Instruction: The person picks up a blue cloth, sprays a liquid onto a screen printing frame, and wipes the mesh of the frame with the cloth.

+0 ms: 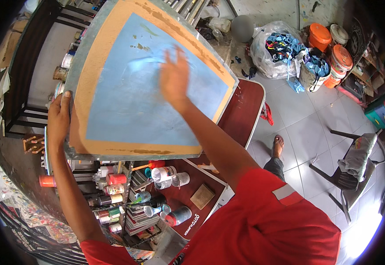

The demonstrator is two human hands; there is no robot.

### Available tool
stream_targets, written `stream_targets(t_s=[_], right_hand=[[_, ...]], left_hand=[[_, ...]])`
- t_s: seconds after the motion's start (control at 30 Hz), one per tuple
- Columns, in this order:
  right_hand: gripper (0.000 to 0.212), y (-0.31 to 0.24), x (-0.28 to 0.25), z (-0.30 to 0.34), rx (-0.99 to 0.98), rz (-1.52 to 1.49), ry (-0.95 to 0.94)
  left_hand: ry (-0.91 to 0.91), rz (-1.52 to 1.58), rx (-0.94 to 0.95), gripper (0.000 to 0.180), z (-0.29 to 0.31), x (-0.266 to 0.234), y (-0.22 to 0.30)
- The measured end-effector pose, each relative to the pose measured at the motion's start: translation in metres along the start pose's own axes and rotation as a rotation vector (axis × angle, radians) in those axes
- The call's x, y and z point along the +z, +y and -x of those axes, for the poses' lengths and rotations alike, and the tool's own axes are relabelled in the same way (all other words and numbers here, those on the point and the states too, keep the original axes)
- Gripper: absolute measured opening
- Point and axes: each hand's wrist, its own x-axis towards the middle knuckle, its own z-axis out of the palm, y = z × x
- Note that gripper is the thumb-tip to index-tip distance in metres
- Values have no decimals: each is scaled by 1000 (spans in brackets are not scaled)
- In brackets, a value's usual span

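A large screen-printing frame (80,88) with a grey rim and a brown taped border slants in front of me. Its blue mesh (126,112) carries a few dark and greenish stains near the far edge. My left hand (59,117) grips the frame's left edge, thumb on the face and fingers going behind. Over the mesh, toward its upper middle, is my right hand (174,77), blurred by motion, its fingers stretched and apart. A bright light-blue streak (144,64) lies beside those fingers; whether it is wet sheen or a thin cloth I cannot tell.
Below the frame, a dark red table (181,176) bears several paint cups and a block (202,196). Paint jars (114,189) fill a rack at left. A bag of cloth scraps (276,48), orange buckets (319,36) and a chair (353,170) stand on the tiled floor at right.
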Motion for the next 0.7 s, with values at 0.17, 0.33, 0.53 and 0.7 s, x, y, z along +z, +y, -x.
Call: stream_targets(t_s=[0.17,0.33,0.53,0.7], right_hand=[[45,80,-9,55,402,10,128],[50,6,5,-10,148,5,145],[43,-122,-1,-65,-215,-71,-40],[34,-112,-8,15,-799,-181,-230]], left_hand=[[2,43,0,47,-2,2,0],[61,12,30,46,0,4,2],[82,34,46,44,0,4,4],[86,-27,42,44,-2,4,3]])
